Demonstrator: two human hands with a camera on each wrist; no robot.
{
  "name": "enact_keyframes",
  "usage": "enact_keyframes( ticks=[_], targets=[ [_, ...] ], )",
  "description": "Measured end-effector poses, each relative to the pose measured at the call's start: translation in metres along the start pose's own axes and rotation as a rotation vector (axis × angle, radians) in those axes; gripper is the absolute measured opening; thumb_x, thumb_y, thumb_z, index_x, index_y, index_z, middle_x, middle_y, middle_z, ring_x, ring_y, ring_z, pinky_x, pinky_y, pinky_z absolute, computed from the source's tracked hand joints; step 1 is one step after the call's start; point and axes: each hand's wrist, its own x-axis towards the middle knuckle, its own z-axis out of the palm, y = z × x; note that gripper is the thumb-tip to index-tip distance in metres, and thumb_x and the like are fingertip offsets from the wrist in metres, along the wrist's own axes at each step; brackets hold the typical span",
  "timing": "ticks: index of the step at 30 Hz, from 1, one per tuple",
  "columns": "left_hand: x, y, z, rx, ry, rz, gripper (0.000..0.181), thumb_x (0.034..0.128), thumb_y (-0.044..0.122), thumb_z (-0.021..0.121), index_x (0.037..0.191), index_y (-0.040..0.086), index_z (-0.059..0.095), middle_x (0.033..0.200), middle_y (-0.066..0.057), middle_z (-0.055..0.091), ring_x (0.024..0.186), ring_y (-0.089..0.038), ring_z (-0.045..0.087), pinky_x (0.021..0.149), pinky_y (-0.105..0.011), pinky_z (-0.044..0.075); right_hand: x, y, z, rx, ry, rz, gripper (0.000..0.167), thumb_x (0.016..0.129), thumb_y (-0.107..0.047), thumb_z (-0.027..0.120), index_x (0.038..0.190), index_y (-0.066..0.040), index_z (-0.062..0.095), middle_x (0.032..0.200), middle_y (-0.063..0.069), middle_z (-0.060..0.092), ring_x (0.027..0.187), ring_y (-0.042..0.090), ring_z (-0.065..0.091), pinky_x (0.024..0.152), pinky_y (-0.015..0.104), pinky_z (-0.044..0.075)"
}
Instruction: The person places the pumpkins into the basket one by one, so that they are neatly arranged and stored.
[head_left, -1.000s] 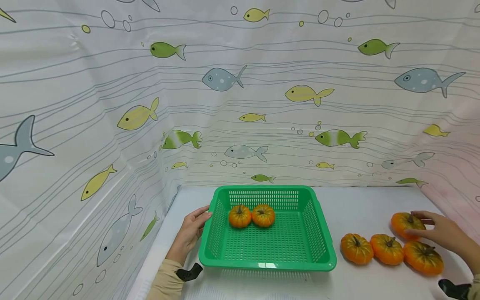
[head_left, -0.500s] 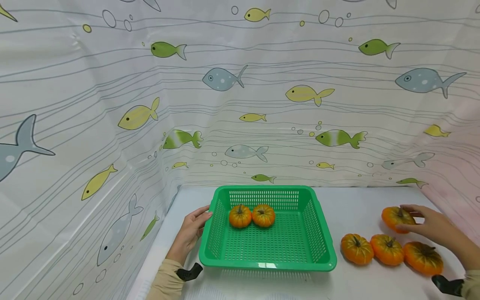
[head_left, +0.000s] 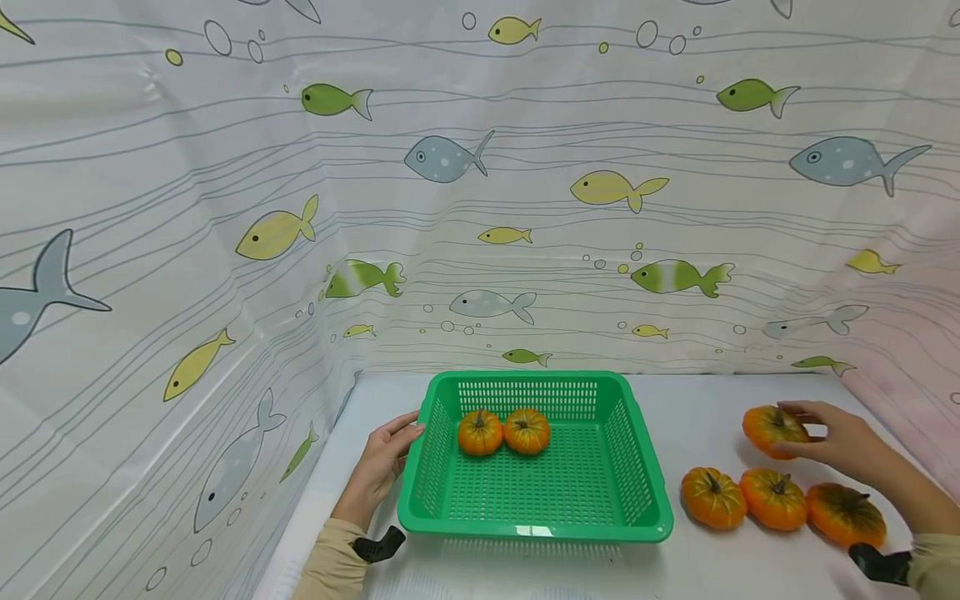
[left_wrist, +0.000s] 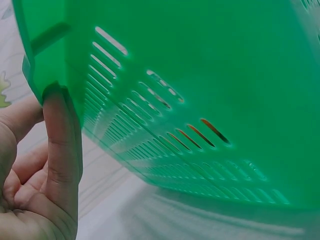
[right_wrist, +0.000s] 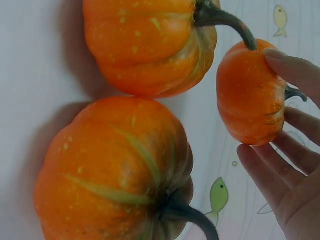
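My right hand grips a small orange pumpkin by its sides, thumb on one side and fingers on the other; the right wrist view shows this pumpkin in the fingers with its stem toward the palm. At the left, my left hand holds the rim of a green plastic basket. Close up in the left wrist view, the fingers are at the basket's edge, beside its slotted wall. Two pumpkins, a left one and a right one, sit side by side inside the basket.
Right of the basket, a row of three pumpkins lies on the white table: a left one, a middle one and a right one. A fish-patterned curtain closes off the back and sides.
My right hand has moved left with the pumpkin, which has come up from behind the row and stands apart from the others. My left hand and the basket stay put.
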Motion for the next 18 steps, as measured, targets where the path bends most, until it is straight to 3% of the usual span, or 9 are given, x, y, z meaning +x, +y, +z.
enact_keyframes(
  ticks=[9,18],
  targets=[
    [0.000,0.000,0.001,0.009,0.000,0.009,0.055,0.1017,0.014,0.066,0.151,-0.001,0.046,0.098,0.005,0.073,0.086,-0.006,0.074,0.075,-0.024,0.065,0.004,-0.018,0.003,0.018,-0.002,-0.041,0.086,0.086,-0.044,0.083,0.143,0.009,0.049,0.137,0.039,0.054,0.121,0.059,0.052,0.088,0.069,0.057],
    [0.001,-0.001,0.000,0.013,-0.002,0.005,0.055,0.1020,0.014,0.066,0.151,0.000,0.047,0.097,0.005,0.073,0.086,-0.006,0.075,0.075,-0.023,0.065,0.008,-0.035,0.004,0.044,0.004,-0.102,0.083,0.085,-0.042,0.085,0.143,0.007,0.051,0.136,0.034,0.058,0.120,0.052,0.056,0.089,0.058,0.061]
  ],
)
